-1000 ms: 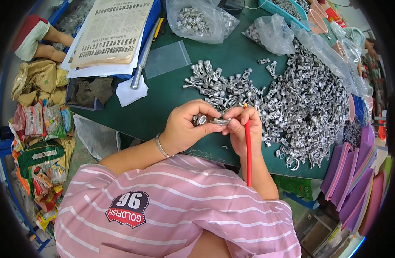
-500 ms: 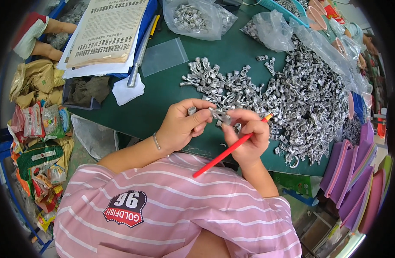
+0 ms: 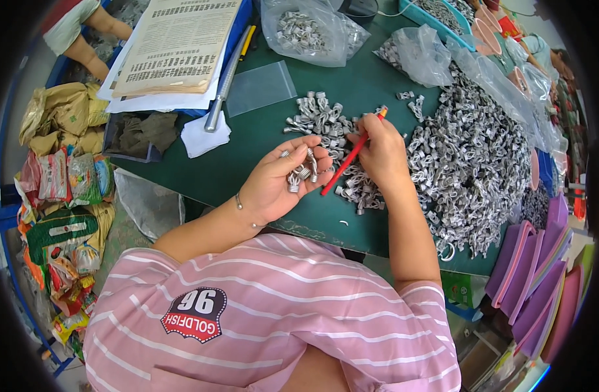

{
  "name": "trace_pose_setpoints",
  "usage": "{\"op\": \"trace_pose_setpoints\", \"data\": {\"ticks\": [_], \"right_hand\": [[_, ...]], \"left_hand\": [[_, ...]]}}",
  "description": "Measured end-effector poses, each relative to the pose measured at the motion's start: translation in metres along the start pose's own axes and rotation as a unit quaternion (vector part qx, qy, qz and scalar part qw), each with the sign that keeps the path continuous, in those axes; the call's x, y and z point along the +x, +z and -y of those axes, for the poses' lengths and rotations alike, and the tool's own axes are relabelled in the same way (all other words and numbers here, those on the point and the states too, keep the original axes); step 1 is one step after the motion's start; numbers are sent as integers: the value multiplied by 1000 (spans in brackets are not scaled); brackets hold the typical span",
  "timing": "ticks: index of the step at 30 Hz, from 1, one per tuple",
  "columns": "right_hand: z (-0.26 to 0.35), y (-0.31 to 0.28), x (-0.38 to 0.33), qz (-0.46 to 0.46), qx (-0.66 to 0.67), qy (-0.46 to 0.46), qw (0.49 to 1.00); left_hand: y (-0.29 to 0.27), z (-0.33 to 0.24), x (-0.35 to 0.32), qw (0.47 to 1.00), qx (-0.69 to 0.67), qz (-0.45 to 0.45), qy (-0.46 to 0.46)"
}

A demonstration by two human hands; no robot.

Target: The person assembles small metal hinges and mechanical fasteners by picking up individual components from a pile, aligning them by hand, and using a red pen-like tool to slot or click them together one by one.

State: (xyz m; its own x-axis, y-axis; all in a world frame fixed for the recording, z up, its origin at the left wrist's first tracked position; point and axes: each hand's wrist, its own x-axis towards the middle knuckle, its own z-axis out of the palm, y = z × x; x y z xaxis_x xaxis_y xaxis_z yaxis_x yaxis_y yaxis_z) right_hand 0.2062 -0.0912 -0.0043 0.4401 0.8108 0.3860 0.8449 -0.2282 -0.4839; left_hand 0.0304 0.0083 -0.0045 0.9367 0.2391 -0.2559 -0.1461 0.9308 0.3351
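Observation:
My left hand (image 3: 273,186) is cupped, palm up, with its fingers curled around several small grey metal parts (image 3: 304,173) that have ribbed, screw-like ends and looped bodies. My right hand (image 3: 384,153) grips a red pencil (image 3: 344,164), which slants down toward my left hand. The right fingertips reach into the smaller heap of the same metal parts (image 3: 319,117) on the green table (image 3: 260,130). Whether those fingertips also pinch a part is hidden behind the hand.
A large heap of metal parts (image 3: 475,157) covers the right side. Clear plastic bags (image 3: 306,32) of parts stand at the back. On the left are newspapers (image 3: 175,52), a metal rod (image 3: 222,98), a flat plastic bag (image 3: 260,88) and a bin with dark cloth (image 3: 139,137).
My right hand has moved away from my left hand, up and over the small heap, still with the pencil. My left hand has turned palm up and opened into a cup around the parts.

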Motion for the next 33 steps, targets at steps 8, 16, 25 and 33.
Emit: {"op": "trace_pose_setpoints", "data": {"ticks": [8,16,25,33], "right_hand": [[24,-9,-36,-62,303,126,943],[28,-10,-59,-33,361,184,914],[36,-18,-58,-37,458,255,851],[39,-13,-62,-47,668,203,714]], "left_hand": [[4,3,2,988,69,-122,60],[17,4,1,952,207,-158,160],[20,4,1,944,239,-168,156],[17,3,-5,964,239,-112,-43]]}}
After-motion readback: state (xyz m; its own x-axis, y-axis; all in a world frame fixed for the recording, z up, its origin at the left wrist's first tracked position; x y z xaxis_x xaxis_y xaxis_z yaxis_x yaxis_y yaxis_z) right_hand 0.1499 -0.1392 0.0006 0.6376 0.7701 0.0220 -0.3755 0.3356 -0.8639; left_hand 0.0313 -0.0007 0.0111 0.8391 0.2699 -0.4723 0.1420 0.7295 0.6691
